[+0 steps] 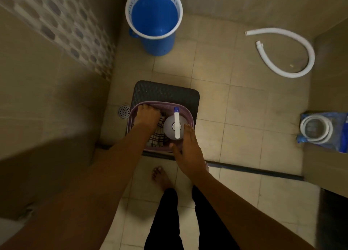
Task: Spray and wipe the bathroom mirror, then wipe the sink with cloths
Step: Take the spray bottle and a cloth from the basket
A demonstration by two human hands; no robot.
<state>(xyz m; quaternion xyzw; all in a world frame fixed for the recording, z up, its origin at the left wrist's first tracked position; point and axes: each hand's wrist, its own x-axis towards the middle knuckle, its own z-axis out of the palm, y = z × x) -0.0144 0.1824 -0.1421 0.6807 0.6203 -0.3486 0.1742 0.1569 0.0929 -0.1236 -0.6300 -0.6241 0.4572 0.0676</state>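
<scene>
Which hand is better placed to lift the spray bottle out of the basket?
Right. The right hand already lies against the spray bottle, fingers along its side. The left hand is over at the far left rim of the purple basket, above the checked cloth.

A basket [186, 112] sits on a stool [165, 92], holding a cloth [160, 135] left of a spray bottle [170, 127]; a bucket [156, 42] stands behind, a hose [293, 61] lies right.

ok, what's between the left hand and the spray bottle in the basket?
Head view: a checked cloth lies between the left hand and the spray bottle, inside the basket.
</scene>
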